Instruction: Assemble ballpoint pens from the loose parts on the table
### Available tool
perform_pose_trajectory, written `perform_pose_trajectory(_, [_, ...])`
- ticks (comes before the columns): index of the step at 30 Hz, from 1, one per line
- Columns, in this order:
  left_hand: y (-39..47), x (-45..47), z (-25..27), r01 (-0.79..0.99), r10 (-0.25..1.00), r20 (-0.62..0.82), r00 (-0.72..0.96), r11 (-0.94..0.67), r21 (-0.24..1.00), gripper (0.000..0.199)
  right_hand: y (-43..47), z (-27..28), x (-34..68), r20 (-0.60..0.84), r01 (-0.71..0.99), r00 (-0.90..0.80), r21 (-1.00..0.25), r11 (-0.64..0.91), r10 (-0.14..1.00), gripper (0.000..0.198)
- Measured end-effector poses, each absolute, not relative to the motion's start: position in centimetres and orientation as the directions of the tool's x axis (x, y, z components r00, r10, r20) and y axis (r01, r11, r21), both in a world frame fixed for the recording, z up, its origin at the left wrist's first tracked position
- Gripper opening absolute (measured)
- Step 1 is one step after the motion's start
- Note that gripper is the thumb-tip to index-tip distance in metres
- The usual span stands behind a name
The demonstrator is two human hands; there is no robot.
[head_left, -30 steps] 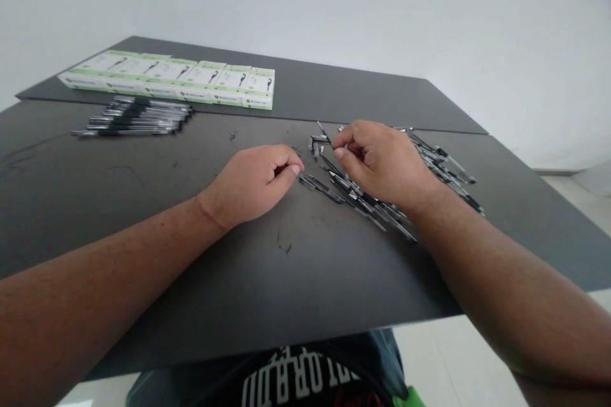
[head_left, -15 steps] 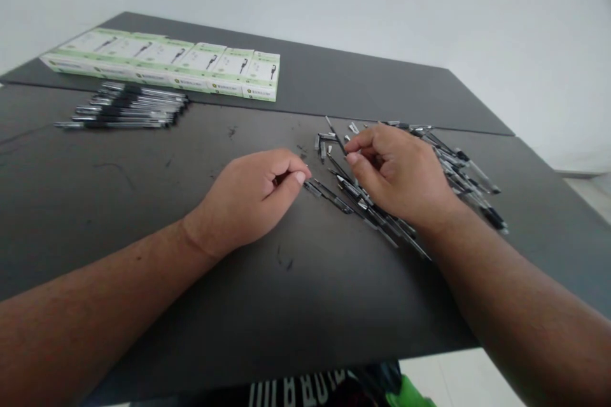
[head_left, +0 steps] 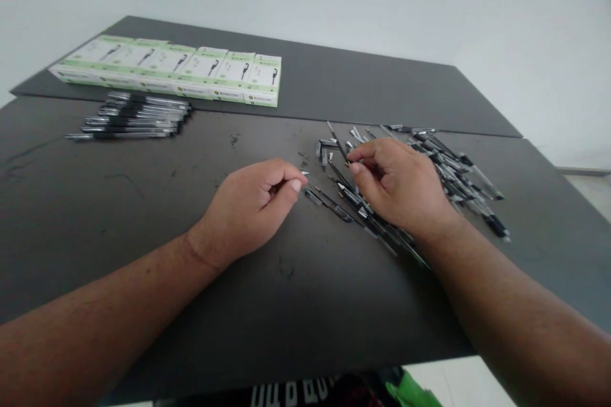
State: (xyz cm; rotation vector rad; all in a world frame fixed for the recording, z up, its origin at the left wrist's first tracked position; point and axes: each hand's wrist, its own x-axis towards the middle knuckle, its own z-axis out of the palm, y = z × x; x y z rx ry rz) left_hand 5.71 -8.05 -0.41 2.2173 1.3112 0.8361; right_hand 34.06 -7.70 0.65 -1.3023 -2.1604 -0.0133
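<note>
while left hand [head_left: 252, 206] pinches one tip [head_left: 305, 173], right hand [head_left: 403, 181] is at one refill [head_left: 337, 139], grip unclear.

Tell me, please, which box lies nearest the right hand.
The green-and-white box at the row's right end; the others all sit farther left.

1. A small pale tip [head_left: 305, 173] now shows past the fingertips of my left hand [head_left: 252, 206].
2. My right hand [head_left: 403, 184] has drawn back slightly, baring more of the dark pen refill [head_left: 337, 140].

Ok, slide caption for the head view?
Right hand pinches a thin rod beside scattered pen parts; left hand pinches a mostly hidden pointed piece.
</note>
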Motion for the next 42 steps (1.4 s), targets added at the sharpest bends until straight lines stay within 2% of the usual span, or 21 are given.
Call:
perform_pose_trajectory(10, [-8.0,6.3,-0.5,0.674,0.872,0.321,0.369,-0.489,0.554,0.037,-7.0,0.4,33.9,0.494,0.824,-0.321,-0.275,0.495,0.808,0.021])
perform_pose_trajectory(24, [-6.4,5.7,-1.5,0.649,0.818,0.306,0.486,-0.573,0.5,0.038,-7.2,1.4,33.9,0.469,0.799,-0.386,-0.259,0.542,0.794,0.02])
perform_pose_trajectory(34, [-6.5,5.9,-1.7,0.622,0.797,0.307,0.521,-0.6,0.503,0.035,-7.9,2.4,33.6,0.301,0.833,-0.436,-0.221,0.507,0.848,0.024])
perform_pose_trajectory(42, [-6.3,5.8,-1.8,0.624,0.797,0.298,0.525,-0.599,0.503,0.038,-7.9,3.6,34.1,0.104,0.885,-0.44,-0.117,0.45,0.892,0.02])
